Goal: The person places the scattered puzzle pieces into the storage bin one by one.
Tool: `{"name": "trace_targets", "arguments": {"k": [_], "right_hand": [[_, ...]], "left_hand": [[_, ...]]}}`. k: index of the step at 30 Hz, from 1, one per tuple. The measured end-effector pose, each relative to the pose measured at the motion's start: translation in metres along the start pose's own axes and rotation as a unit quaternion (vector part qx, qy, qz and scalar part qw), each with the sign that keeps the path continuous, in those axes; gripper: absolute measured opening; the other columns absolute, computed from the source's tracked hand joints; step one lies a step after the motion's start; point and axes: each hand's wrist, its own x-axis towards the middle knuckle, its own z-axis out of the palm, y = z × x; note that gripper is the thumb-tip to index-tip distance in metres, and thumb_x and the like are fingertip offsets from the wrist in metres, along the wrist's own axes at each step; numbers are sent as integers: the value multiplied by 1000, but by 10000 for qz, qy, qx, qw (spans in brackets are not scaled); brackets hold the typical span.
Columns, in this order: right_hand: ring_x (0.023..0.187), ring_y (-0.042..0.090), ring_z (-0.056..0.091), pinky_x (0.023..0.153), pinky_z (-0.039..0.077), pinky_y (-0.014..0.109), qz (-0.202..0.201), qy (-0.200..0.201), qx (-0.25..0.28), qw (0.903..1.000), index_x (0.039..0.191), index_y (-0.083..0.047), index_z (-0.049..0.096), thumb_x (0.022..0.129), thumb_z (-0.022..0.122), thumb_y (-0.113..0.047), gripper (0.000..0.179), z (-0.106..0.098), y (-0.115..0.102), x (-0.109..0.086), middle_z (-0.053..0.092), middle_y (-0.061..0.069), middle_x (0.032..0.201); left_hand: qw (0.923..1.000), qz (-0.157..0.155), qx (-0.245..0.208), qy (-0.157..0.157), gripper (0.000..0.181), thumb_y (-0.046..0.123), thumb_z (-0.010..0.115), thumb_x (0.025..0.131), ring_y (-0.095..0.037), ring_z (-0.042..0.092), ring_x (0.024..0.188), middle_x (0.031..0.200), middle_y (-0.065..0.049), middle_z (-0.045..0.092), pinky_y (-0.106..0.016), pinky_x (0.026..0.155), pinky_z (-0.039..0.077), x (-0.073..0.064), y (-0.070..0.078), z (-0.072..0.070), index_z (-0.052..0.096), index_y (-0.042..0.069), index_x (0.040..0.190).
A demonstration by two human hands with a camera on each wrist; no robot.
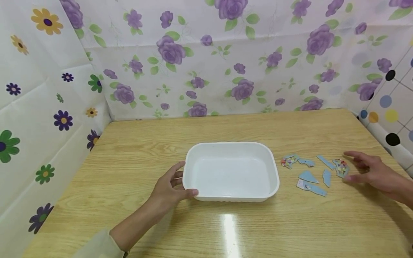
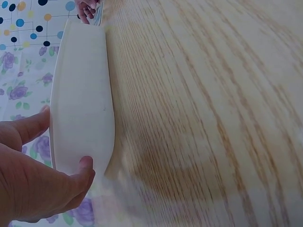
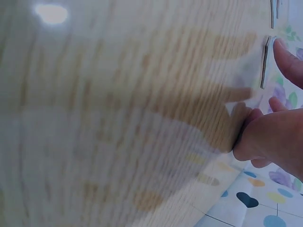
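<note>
1. Left hand (image 1: 166,190) set in a loose grip; left thumb (image 1: 189,194) parted from bent left fingers (image 1: 177,166).
2. Left forearm (image 1: 138,224) angled in from lower left, partly covered by pale sleeve (image 1: 98,246).
3. Right hand (image 1: 375,174) held sideways; right thumb (image 1: 354,178) and right index finger (image 1: 356,154) spread, other fingers curled inward.
4. Right forearm (image 1: 406,190) cut off at right edge of head view.

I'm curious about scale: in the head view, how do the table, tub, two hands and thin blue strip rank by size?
Largest to smallest, as they look there:
1. Table
2. Tub
3. Left hand and right hand: too alike to rank
4. Strip
</note>
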Motion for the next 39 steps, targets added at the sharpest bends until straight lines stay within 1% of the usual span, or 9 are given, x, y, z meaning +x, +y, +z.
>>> {"name": "trace_targets", "arguments": {"k": [2, 7, 13, 19, 26, 30, 32, 35, 39], "right_hand": [[123, 63, 14, 95, 16, 75, -41, 33, -14, 10000, 152, -3, 17, 83, 75, -12, 90, 1, -1, 1, 3, 44, 145], [121, 68, 14, 91, 20, 76, -139, 67, -94, 9998, 152, -5, 21, 83, 75, -10, 88, 3, -4, 1, -4, 44, 147], [119, 66, 18, 89, 24, 73, -175, 137, -234, 9995, 149, -3, 26, 82, 76, -11, 84, 4, -5, 1, 1, 44, 147], [119, 65, 21, 86, 29, 71, -253, 231, -346, 9988, 141, -2, 37, 82, 77, -13, 72, 5, -2, 0, 6, 41, 148], [118, 60, 21, 86, 28, 68, -143, 240, -285, 9992, 138, -3, 42, 83, 77, -18, 67, 6, -2, 1, 6, 42, 145], [116, 59, 24, 85, 29, 67, -275, 388, -400, 9981, 136, -1, 44, 82, 77, -16, 65, 8, -2, -1, 15, 39, 142], [115, 57, 28, 85, 32, 59, -352, 491, -522, 9968, 134, -1, 46, 82, 78, -16, 64, 9, -3, -2, 23, 36, 140], [113, 55, 31, 83, 34, 56, -453, 613, -668, 9949, 133, 0, 47, 81, 79, -16, 63, 11, -4, -3, 28, 32, 137], [108, 47, 35, 76, 41, 37, -511, 729, -965, 9913, 134, 0, 47, 81, 79, -19, 65, 13, -6, -4, 27, 32, 139]], "left_hand": [[10000, 0, -8, -6, 93, 9, 85, 72, -28, 53, 121, 137, -12, 48, -36, 93, 52, 0, 0, 0, 33, 21, 148], [10000, 6, -2, -25, 93, 11, 85, 72, -28, 52, 121, 137, -11, 48, -36, 93, 52, 0, 0, -1, 32, 21, 148], [10000, 28, 30, -45, 94, 11, 85, 72, -27, 53, 121, 137, -10, 48, -35, 92, 52, -1, 0, -1, 31, 20, 149], [10000, 28, 46, -52, 94, 11, 85, 71, -27, 55, 119, 136, -11, 48, -36, 93, 52, -1, 1, -1, 32, 19, 149], [10000, 21, 2, -60, 94, 10, 85, 72, -26, 54, 119, 135, -9, 49, -35, 93, 52, -1, 1, -1, 32, 19, 149], [10000, 50, -19, -73, 94, 10, 85, 72, -26, 55, 119, 134, -10, 50, -35, 93, 52, -1, 1, -1, 32, 19, 149], [9999, 84, -31, -76, 93, 10, 84, 72, -27, 55, 119, 134, -11, 50, -35, 93, 51, -1, 1, 0, 32, 17, 149], [9999, 119, -41, -91, 92, 9, 84, 73, -28, 55, 119, 135, -13, 49, -36, 94, 51, -2, 2, -1, 32, 17, 149], [9999, 129, -40, -105, 92, 10, 84, 73, -28, 54, 120, 136, -13, 49, -37, 94, 51, -2, 3, -1, 32, 17, 149]]}}
